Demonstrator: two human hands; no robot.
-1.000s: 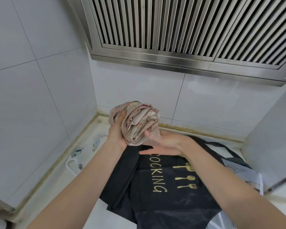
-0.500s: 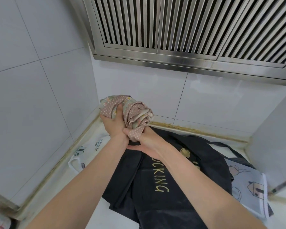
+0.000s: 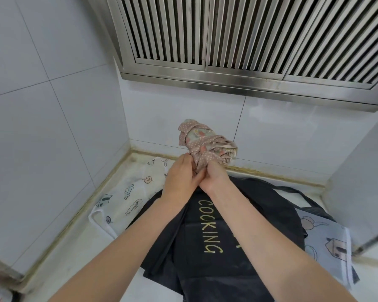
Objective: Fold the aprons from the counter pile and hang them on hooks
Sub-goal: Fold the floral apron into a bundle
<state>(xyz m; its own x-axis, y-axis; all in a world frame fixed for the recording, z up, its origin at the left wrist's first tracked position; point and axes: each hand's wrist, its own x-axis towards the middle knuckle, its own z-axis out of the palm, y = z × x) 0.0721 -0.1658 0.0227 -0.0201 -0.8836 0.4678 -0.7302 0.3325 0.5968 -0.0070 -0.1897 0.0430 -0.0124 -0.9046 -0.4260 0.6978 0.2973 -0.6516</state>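
A pink dotted apron (image 3: 205, 144), folded into a thick bundle, is held up in front of the back wall. My left hand (image 3: 180, 176) grips its lower end from the left and my right hand (image 3: 214, 176) grips it from the right, the two hands touching. Below them a black apron (image 3: 207, 232) with gold "COOKING" lettering lies spread on the white counter (image 3: 92, 243). A white printed apron (image 3: 129, 192) lies under its left side and a pale blue printed apron (image 3: 327, 243) under its right side.
A steel range hood (image 3: 249, 51) with slatted grilles hangs overhead. White tiled walls (image 3: 52, 105) close the corner at left and back. A white panel (image 3: 362, 171) stands at the right.
The bundle has shifted right and turned, its top now tilting right. My right hand has moved from under the bundle to a grip on its lower end beside my left hand.
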